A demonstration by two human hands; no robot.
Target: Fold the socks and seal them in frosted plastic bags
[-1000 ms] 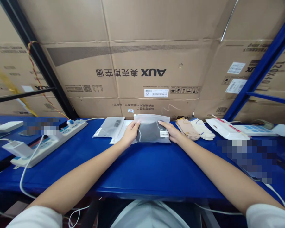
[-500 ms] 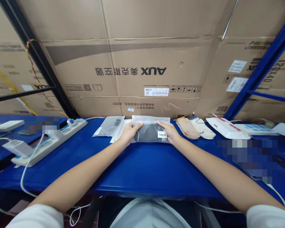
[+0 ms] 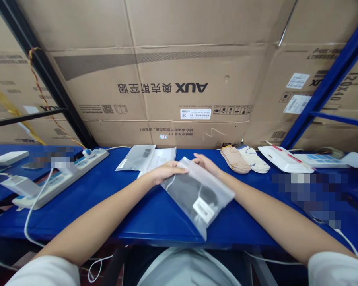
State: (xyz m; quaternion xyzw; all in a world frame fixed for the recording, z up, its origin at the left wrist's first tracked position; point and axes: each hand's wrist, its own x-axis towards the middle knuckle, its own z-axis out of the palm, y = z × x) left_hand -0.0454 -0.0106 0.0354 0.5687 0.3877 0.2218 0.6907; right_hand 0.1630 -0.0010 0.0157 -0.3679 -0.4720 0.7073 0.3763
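Two bare hands are working at a blue table (image 3: 167,222) in this head-cam view, and between them lies a frosted zip bag (image 3: 198,194) with something dark grey inside and a white barcode label (image 3: 203,210) on it. The bag sits tilted on the tabletop, one corner pointing back toward the person. The left hand (image 3: 170,171) lies flat and reaches to the bag's upper edge, while the right hand (image 3: 204,161) has its fingertips (image 3: 195,158) at the top corner. Both touch the bag, but honestly I can't tell whether either one is pinching it. Just past the left hand there's a clear bag (image 3: 134,157) beside a white packet (image 3: 158,159). Off to the right are folded beige socks (image 3: 235,159), cream socks (image 3: 253,160) and a white tray with red stripes (image 3: 283,159). A white power strip (image 3: 59,178) with a cable runs along the left side, and big cardboard AUX boxes (image 3: 191,88) are stacked behind a blue shelf upright (image 3: 331,79).
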